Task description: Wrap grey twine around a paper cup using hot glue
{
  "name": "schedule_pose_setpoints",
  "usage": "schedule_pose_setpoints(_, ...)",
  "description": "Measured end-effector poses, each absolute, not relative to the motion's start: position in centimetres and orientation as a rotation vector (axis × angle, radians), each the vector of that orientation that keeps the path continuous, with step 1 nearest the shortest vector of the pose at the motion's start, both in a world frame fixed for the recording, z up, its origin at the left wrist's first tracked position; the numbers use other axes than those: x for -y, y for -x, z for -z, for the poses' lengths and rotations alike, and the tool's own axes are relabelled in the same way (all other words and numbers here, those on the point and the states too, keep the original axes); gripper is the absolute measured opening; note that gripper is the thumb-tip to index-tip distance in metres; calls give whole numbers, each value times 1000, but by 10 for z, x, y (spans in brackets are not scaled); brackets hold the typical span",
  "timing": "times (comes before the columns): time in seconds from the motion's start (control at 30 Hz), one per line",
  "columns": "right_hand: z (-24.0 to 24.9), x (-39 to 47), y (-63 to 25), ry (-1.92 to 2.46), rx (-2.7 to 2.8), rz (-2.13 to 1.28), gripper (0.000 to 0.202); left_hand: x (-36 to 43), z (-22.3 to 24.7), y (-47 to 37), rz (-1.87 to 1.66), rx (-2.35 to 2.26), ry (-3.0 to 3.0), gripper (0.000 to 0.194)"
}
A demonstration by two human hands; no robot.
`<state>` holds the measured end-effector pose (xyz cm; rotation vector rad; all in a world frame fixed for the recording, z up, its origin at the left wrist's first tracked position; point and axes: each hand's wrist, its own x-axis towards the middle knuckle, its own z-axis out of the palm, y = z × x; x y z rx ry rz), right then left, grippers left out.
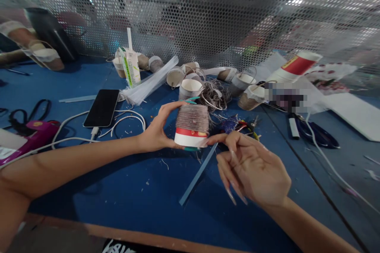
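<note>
Wrapped cup: paper cup wound with grey-brown cord (192,118), raised in the left hand over the middle of the blue counter (133,193); from my end I read a bare red-and-white band below the windings.
Left hand (156,132): spread into a wide C, fingers (173,105) over the cup's top, thumb under its lower edge. I'd say it's held end to end to keep the wound side uncovered.
Right hand (255,166): palm partly turned up, index stretched to the cup's lower right edge, apparently touching; other fingers loosely curled. I see nothing gripped; index probably steadies or turns the cup.
Cord supply: loose tangle of cord (215,97) just behind the cup, likely kept within reach.
Other cups: white-rimmed paper cup (190,85) right behind the held one; cup stack (299,66) lies tilted at right, perhaps parked off the work spot.
Strips: bundle of translucent strips (152,81) behind the left hand; single pale strip (196,180) lies between the hands.
Left side: black phone (102,108), white cable (94,132) plugged in, presumably charging; purple-and-white tool (44,129), maybe a glue gun.
Right side: dark-handled scissors (319,134), apparently set aside.
</note>
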<state>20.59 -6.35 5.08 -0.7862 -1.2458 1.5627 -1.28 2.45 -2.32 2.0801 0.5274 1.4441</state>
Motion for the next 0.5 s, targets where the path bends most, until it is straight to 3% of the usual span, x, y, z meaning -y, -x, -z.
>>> schedule_pose_setpoints(0.33, -51, 55, -207, 1001, 1083, -1417, 28, -24, 16, 14, -1336, -352, -2063, 96)
schedule_pose_setpoints(0.5, -42, 54, -215, 949, 1098, -1145, 22, -24, 17, 14, -1330, -329, -2021, 95)
